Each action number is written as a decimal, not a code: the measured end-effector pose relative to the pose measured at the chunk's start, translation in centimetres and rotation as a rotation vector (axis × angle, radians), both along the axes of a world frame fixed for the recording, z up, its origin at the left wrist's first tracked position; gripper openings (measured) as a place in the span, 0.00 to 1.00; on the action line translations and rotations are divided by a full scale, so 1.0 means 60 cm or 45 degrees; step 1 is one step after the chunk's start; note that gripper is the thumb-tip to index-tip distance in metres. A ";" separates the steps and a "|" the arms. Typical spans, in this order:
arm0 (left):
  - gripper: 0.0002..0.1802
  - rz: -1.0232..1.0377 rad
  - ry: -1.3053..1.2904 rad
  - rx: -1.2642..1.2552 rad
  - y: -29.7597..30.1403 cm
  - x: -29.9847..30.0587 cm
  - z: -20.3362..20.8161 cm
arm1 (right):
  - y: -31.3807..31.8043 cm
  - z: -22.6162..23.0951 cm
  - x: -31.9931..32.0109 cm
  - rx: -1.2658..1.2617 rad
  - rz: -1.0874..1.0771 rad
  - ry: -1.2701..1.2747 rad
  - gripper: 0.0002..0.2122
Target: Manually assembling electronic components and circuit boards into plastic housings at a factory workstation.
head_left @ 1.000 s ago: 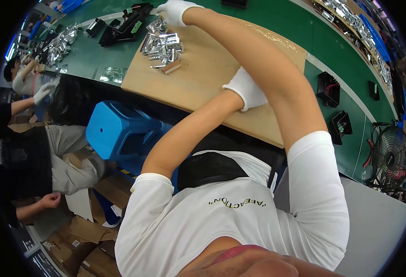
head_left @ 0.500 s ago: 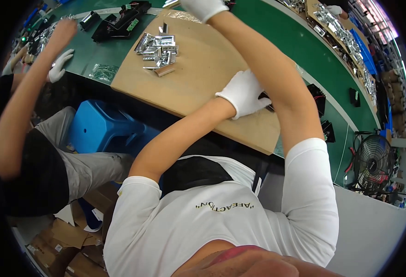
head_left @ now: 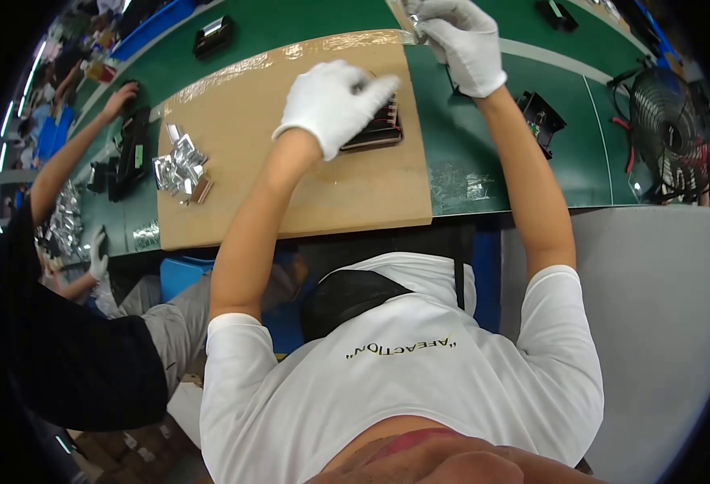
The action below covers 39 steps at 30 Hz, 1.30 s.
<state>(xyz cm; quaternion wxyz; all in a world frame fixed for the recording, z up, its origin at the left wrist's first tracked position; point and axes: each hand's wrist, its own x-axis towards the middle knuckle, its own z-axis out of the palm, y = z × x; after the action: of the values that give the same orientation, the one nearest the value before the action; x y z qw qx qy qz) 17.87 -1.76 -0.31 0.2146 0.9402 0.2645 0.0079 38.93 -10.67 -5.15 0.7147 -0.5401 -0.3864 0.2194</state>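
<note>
My left hand, in a white glove, is over the left part of a black housing on the brown cardboard sheet. Its fingers are apart and partly blurred, and they hide some of the housing. Coppery strips show inside the housing's right end. Beyond the sheet's far right corner, my gloved right hand is raised with its fingers pinched together. A small shiny metal piece is at its fingertips. A pile of silver metal pieces lies on the sheet's left side.
The cardboard sheet covers part of the green bench. Black housings lie to the right, near a black fan. Another black part sits at the far left. A co-worker's arm reaches over the bench at left.
The view has turned, so the metal pile appears farther left. My left hand's fingers have spread over the housing. My right hand, formerly at the upper edge, now shows pinched fingers.
</note>
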 end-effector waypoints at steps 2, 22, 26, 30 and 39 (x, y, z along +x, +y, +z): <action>0.27 -0.044 -0.031 0.066 -0.015 0.000 -0.003 | -0.009 -0.007 -0.020 -0.008 -0.007 0.100 0.08; 0.20 0.017 -0.693 -1.287 0.120 -0.053 -0.092 | -0.011 -0.039 -0.107 -0.127 0.252 -0.032 0.13; 0.20 0.137 -0.758 -1.223 0.106 -0.040 -0.084 | -0.015 -0.027 -0.114 -0.225 0.312 -0.178 0.13; 0.18 0.342 -0.919 -0.923 0.076 -0.029 -0.076 | -0.017 -0.027 -0.117 -0.149 0.530 -0.073 0.12; 0.17 0.185 -0.882 -1.010 0.094 -0.030 -0.078 | -0.001 -0.025 -0.103 0.019 0.196 -0.182 0.11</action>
<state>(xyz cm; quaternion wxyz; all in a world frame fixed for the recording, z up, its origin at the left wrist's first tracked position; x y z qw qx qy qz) 16.05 3.89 -5.01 0.6273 0.7084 0.2254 0.2320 32.74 -10.74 -6.67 0.6702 -0.5178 -0.4784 0.2319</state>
